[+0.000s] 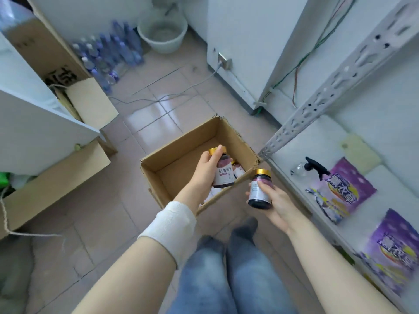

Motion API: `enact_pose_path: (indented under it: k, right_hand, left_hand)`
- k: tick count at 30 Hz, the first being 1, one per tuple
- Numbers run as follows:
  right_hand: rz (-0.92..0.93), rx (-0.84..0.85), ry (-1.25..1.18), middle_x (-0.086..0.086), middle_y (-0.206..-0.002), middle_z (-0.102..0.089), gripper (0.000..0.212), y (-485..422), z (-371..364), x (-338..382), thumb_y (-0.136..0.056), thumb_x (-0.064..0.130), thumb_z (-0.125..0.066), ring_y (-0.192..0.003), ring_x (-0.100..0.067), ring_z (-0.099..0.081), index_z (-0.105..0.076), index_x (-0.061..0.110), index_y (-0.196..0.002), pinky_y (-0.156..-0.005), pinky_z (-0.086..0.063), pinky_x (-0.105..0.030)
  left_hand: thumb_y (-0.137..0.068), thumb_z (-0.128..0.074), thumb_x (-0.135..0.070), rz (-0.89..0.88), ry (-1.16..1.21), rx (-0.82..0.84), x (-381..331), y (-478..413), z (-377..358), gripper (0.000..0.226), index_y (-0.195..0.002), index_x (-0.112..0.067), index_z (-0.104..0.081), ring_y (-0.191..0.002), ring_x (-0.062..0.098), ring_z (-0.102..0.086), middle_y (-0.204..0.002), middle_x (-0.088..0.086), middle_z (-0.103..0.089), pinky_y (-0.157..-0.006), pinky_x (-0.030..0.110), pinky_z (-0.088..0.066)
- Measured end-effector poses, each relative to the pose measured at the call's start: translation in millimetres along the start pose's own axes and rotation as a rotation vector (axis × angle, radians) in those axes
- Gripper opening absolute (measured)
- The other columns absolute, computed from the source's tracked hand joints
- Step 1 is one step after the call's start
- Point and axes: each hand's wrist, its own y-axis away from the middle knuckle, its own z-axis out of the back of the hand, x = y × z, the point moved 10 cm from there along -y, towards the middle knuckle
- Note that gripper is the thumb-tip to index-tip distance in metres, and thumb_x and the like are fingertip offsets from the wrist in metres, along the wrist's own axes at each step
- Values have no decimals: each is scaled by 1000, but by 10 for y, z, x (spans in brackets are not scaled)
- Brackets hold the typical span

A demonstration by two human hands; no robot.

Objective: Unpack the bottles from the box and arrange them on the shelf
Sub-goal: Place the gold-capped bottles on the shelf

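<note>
Standing over the open cardboard box [181, 164] on the tiled floor, we held a bottle in each hand. Nearest to us, just outside the box's right corner, our right hand [275, 203] was wrapped around a dark gold-capped bottle [260, 189], fingers closed on its label, the bottle upright and clear of the box. Our left hand [205, 169], a white band on its wrist, hung above the box's interior and gripped a second gold-capped bottle [223, 171] by its side, label facing us. Beneath that hand, more bottles [238, 171] of the same kind lay in the bottom of the box. To the right of the box, the white shelf [292, 177] carried a spray bottle [314, 169] and purple packets [347, 189]. Beyond the box, well apart from it, blue plastic water bottles [108, 53] and a pale basin [162, 34] stood against the far wall.
</note>
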Motion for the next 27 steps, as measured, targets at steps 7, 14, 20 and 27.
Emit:
enact_pose_path:
  k: [7, 14, 20, 27]
  right_hand:
    - [310, -85, -56, -7, -99, -63, 28, 1092, 697, 404, -91, 4, -48, -86, -17, -62, -54, 6, -118, -78, -50, -31]
    - [575, -200, -61, -7, -104, -69, 26, 2657, 1898, 664, -91, 5, -50, -96, -20, -65, -58, 9, -115, -83, -54, -30]
    - [777, -335, -78, -8, -116, -65, 51, 4247, 3198, 680, -66, 33, -78, -116, -29, -57, -61, 18, -112, -104, -39, -49]
    - [965, -468, -174, -3, -108, -68, 32, 5810, 4528, 586, -78, 15, -60, -114, -26, -59, -61, 16, -110, -103, -42, -44]
  left_hand:
    - [-94, -51, -32, -94, -151, 374, -174, 824, -1394, 26, -108, -11, -48, -72, 18, -65, -89, 5, -64, -69, 35, -56]
    - [-94, -51, -29, -227, -246, 676, -76, 2093, -3030, 13, -90, -18, -56, -75, 24, -67, -77, 1, -70, -71, 38, -55]
    - [-92, -49, -33, -307, -341, 956, 347, 3675, -4478, 18, -94, -18, -58, -61, 15, -69, -71, -3, -72, -62, 31, -56]
    - [-92, -49, -35, -391, -446, 1228, 872, 5282, -5915, 21, -92, -18, -62, -65, 10, -68, -75, -4, -72, -64, 26, -58]
